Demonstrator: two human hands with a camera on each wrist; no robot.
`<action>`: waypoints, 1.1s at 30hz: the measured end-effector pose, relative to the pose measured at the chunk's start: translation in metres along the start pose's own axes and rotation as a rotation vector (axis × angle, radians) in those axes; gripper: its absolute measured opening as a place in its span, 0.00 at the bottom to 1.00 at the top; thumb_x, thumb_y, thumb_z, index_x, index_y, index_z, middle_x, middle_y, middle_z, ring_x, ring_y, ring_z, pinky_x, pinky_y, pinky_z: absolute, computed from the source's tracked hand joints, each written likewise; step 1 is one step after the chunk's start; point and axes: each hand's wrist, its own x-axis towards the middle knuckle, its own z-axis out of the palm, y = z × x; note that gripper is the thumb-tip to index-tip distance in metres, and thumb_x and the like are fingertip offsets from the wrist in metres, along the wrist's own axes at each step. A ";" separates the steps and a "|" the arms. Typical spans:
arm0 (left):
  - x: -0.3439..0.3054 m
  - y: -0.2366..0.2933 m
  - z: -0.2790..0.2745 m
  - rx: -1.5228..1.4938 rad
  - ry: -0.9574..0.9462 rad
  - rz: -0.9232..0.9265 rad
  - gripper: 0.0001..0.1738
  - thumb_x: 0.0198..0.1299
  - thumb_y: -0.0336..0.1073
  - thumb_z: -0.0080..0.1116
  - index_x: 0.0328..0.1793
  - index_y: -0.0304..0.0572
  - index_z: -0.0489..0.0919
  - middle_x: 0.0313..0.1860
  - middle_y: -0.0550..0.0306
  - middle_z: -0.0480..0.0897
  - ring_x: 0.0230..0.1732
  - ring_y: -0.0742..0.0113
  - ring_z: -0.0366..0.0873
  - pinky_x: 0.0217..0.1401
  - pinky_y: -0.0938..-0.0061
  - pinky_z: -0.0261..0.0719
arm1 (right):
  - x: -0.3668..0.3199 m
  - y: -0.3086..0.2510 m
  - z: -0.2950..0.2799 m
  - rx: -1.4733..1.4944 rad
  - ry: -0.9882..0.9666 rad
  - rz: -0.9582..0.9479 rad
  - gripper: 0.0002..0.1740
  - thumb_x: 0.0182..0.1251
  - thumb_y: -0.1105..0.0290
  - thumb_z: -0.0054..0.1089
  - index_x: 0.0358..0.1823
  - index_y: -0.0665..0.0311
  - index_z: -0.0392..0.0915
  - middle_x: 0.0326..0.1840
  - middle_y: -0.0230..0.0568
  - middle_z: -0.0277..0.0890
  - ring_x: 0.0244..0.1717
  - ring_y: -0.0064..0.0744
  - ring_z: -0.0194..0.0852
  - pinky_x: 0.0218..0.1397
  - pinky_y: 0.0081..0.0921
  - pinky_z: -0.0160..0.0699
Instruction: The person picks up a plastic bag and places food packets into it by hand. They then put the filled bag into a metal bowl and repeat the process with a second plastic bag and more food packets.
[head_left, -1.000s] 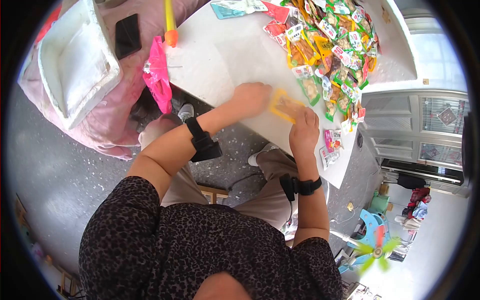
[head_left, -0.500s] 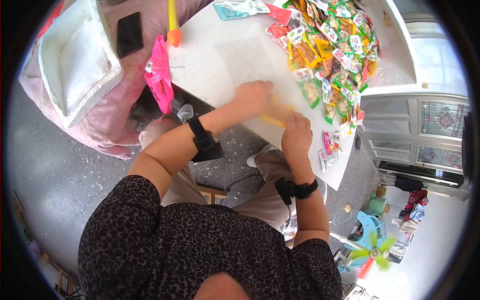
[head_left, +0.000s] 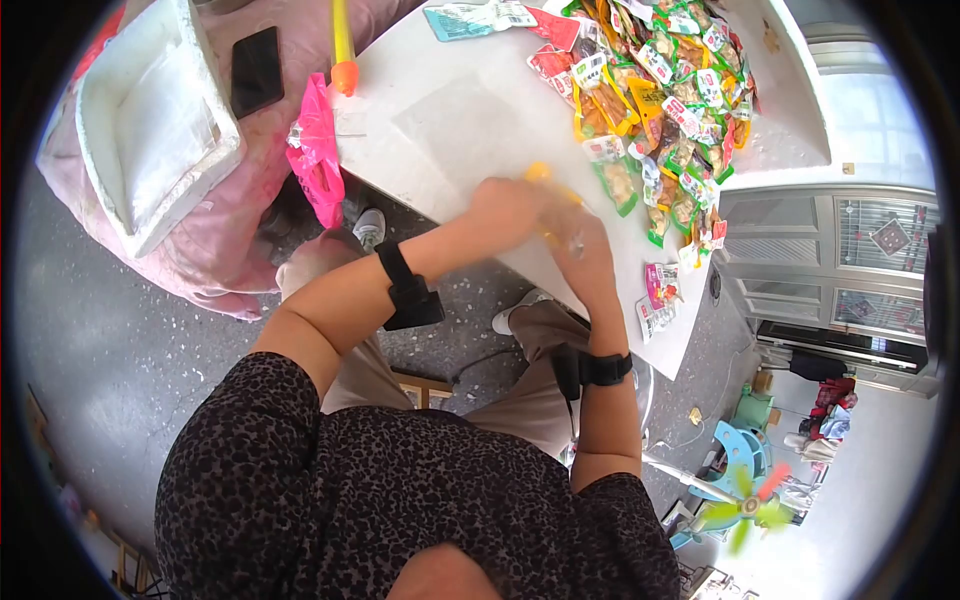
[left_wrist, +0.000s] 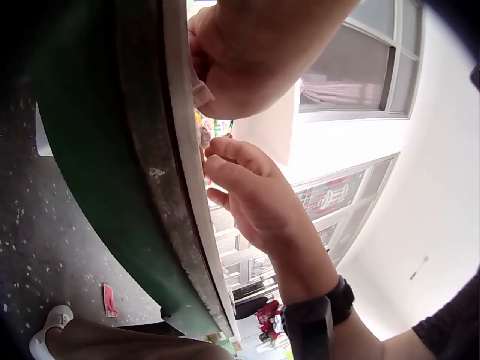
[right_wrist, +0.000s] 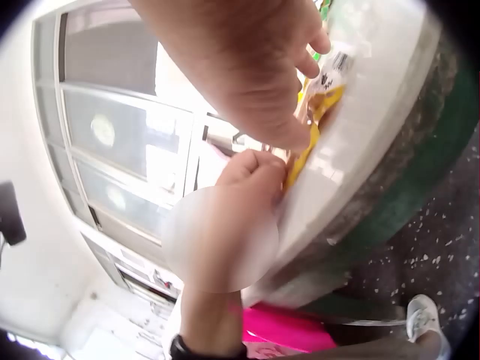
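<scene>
A yellow-edged snack packet [right_wrist: 322, 105] lies at the front edge of the white table, partly hidden beneath my hands. My left hand [head_left: 505, 212] pinches its near end, where the fingertips meet the yellow border in the right wrist view. Over the same packet is my right hand [right_wrist: 255, 67], its fingers spread and fairly straight, thumb touching the yellow edge. Both hands are blurred and overlap in the head view. From the left wrist, the right hand [left_wrist: 255, 184] shows with loosely bent fingers.
A heap of colourful snack packets [head_left: 670, 100] covers the table's right side. Two small packets [head_left: 660, 300] lie near its right corner. A clear sheet [head_left: 450, 125] lies ahead of the left hand. Left are a pink bag [head_left: 318, 150], a phone [head_left: 257, 72] and a white foam box [head_left: 140, 225].
My hands have come closer together over the packet, the right moving leftward. Its fingers, earlier gripping the packet's right end, now spread over it. The clear sheet has shifted left.
</scene>
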 end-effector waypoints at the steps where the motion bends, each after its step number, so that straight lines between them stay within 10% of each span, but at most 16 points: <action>1: -0.001 0.002 -0.002 0.002 0.003 0.010 0.10 0.50 0.36 0.44 0.36 0.44 0.72 0.28 0.52 0.77 0.31 0.56 0.76 0.29 0.65 0.73 | -0.004 0.008 -0.006 0.081 -0.017 0.156 0.23 0.44 0.68 0.55 0.43 0.71 0.64 0.46 0.51 0.65 0.44 0.42 0.66 0.37 0.31 0.70; 5: -0.002 0.004 0.003 -0.022 0.044 0.005 0.09 0.50 0.36 0.44 0.36 0.45 0.73 0.28 0.52 0.76 0.30 0.56 0.76 0.29 0.65 0.73 | -0.006 0.001 -0.010 0.300 0.090 0.500 0.24 0.46 0.67 0.57 0.44 0.72 0.64 0.42 0.50 0.67 0.34 0.36 0.70 0.32 0.27 0.70; 11: -0.003 0.005 -0.001 -0.059 0.129 0.067 0.13 0.49 0.37 0.45 0.41 0.47 0.73 0.29 0.54 0.76 0.32 0.57 0.76 0.30 0.65 0.73 | -0.003 -0.012 -0.002 1.413 0.228 0.969 0.18 0.52 0.75 0.51 0.46 0.71 0.62 0.35 0.42 0.69 0.25 0.26 0.68 0.22 0.19 0.66; 14: -0.004 0.007 0.002 -0.038 0.095 0.068 0.14 0.49 0.37 0.46 0.43 0.48 0.74 0.30 0.54 0.76 0.34 0.58 0.75 0.31 0.66 0.73 | -0.006 -0.004 0.003 1.456 -0.006 0.837 0.17 0.53 0.79 0.48 0.46 0.69 0.62 0.32 0.39 0.70 0.24 0.24 0.68 0.21 0.16 0.65; 26: -0.006 0.014 -0.004 -0.123 0.114 0.164 0.06 0.46 0.33 0.45 0.29 0.42 0.72 0.24 0.51 0.73 0.30 0.53 0.73 0.28 0.63 0.70 | 0.022 -0.035 0.004 1.771 0.359 0.844 0.09 0.55 0.81 0.43 0.39 0.68 0.62 0.31 0.38 0.68 0.33 0.30 0.69 0.37 0.30 0.73; 33: -0.005 0.013 0.012 -0.205 0.245 0.333 0.07 0.44 0.34 0.47 0.30 0.42 0.72 0.25 0.54 0.74 0.29 0.54 0.73 0.27 0.62 0.70 | 0.016 -0.034 0.009 2.065 -0.062 0.613 0.10 0.58 0.74 0.41 0.40 0.68 0.65 0.41 0.44 0.69 0.44 0.34 0.67 0.50 0.32 0.65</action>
